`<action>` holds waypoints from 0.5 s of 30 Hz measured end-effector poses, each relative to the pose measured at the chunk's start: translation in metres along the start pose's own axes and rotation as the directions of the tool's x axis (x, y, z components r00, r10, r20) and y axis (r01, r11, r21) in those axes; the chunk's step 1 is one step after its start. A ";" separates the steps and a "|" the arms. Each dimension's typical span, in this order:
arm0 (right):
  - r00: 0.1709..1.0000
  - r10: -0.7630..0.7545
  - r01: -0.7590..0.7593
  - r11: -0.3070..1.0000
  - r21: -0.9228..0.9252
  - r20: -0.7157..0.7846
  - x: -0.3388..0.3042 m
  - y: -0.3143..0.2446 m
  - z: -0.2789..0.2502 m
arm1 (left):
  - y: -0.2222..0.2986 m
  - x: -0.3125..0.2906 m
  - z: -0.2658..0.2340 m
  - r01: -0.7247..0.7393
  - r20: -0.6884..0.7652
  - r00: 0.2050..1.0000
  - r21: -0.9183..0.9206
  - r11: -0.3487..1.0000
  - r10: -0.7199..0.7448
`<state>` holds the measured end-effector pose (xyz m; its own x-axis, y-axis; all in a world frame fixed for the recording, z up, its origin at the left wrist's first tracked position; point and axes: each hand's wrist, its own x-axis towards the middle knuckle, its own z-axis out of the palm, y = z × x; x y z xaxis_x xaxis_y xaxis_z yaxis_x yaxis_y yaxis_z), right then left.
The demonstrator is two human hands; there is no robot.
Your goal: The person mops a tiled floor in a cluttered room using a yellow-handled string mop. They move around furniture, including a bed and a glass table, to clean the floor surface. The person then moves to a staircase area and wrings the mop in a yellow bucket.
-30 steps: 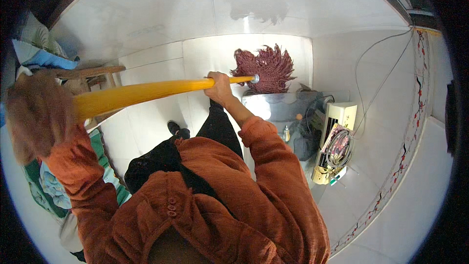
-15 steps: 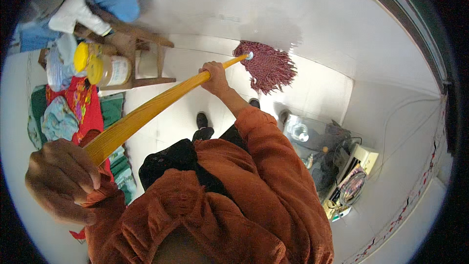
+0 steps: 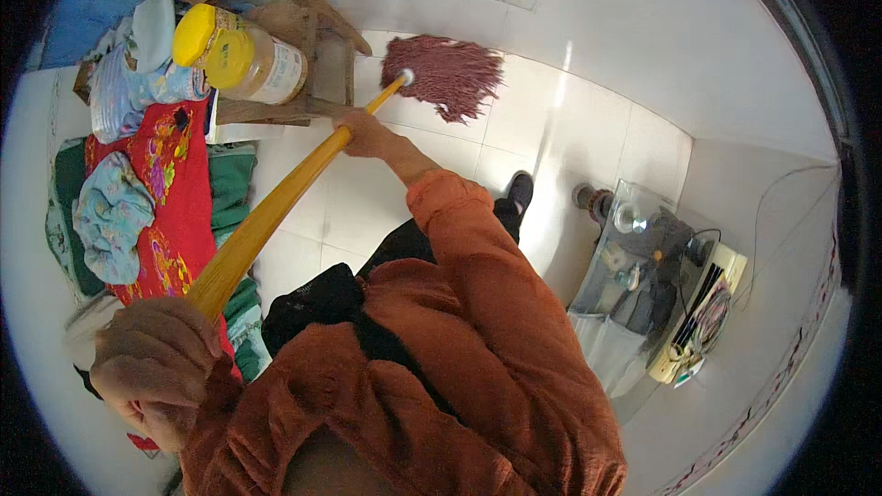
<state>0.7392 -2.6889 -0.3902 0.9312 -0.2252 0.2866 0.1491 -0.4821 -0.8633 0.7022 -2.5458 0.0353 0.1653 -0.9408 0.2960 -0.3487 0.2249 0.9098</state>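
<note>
A mop with a dark red string head [image 3: 450,78] lies spread on the pale tiled floor, close to the far wall. Its yellow wooden handle [image 3: 276,211] slants back toward me at the lower left. My left hand [image 3: 156,363] is closed around the upper end of the handle. Farther down, nearer the mop head, my right hand [image 3: 367,135] grips the same handle with its fingers wrapped round it. Both arms are in orange-brown sleeves.
At left stands a wooden stool [image 3: 322,64] with a yellow-lidded jar [image 3: 262,64] beside it. Red flowered cloth [image 3: 170,165] and a light blue bundle [image 3: 115,220] lie nearby. A glass-topped table [image 3: 597,298] with several items is at right; my shoe [image 3: 521,188] shows.
The mop head has shifted left along the wall's foot, strings trailing right. My right hand has moved left with the handle; both hands still grip it. The whole view has shifted too.
</note>
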 end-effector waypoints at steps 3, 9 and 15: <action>0.982 -0.027 0.036 0.998 -0.043 0.187 -0.007 -0.027 0.015 | 0.019 -0.021 0.000 0.034 -0.233 0.972 0.223 0.974 0.019; 0.989 0.066 -0.061 0.997 -0.042 0.133 -0.061 -0.079 0.009 | 0.038 -0.058 -0.018 -0.012 -0.381 0.922 0.161 0.987 0.073; 0.959 0.271 -0.268 0.962 -0.049 0.086 -0.144 -0.107 -0.023 | 0.042 -0.084 0.006 -0.053 -0.368 0.929 -0.001 0.999 0.049</action>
<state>0.5817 -2.6248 -0.3297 0.9617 -0.2740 0.0052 -0.1220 -0.4451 -0.8871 0.6678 -2.4593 0.0471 0.4756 -0.7695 0.4262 -0.3564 0.2744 0.8931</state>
